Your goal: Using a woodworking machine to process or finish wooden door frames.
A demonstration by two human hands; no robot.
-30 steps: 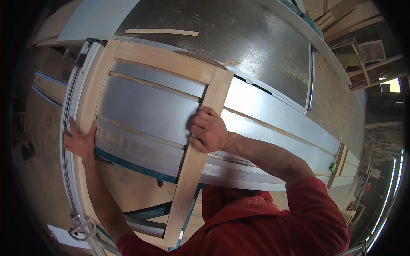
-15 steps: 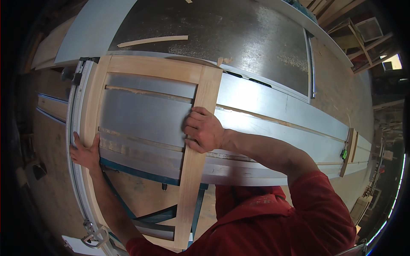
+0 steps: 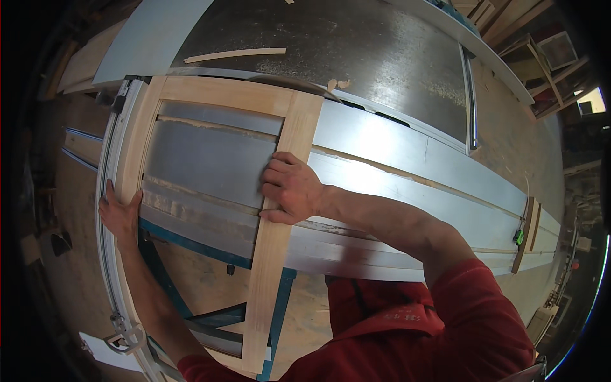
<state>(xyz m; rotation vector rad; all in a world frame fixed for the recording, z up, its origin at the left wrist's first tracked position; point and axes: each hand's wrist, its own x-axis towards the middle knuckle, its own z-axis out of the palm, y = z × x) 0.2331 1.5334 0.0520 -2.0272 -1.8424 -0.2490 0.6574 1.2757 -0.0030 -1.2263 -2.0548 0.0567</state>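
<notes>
While both hands are holding it, the wooden frame [image 3: 273, 254] is lying on the silver bench [image 3: 369, 140]. Its long left side is running right along the metal rail [image 3: 116, 140]. Its top edge is lying near the thin round saw blade [image 3: 296, 84] and the dark bench [image 3: 356, 44]. Its bottom end is sticking out past the silver bench's near edge, and the floor [image 3: 184, 274] is showing through it there.

The left hand [image 3: 121, 213] is gripping the frame's left side. Its fingers are spreading wide and reaching the rail, and its thumb is pressing at the inside edge. The right hand [image 3: 291, 189] is holding the frame's right side, with its fingers curling over the inside edge.

On the right, the silver bench is leaving lots of room between the frame and a wooden bar [image 3: 529, 219] with a small green thing [image 3: 519, 237] on it. On the left, the rail is leaving hardly any room. A thin wood strip [image 3: 235, 55] is lying on the dark bench, apart from the frame.

Pale writing is showing on the red clothes [image 3: 458, 331], but it is looking too small to read.
</notes>
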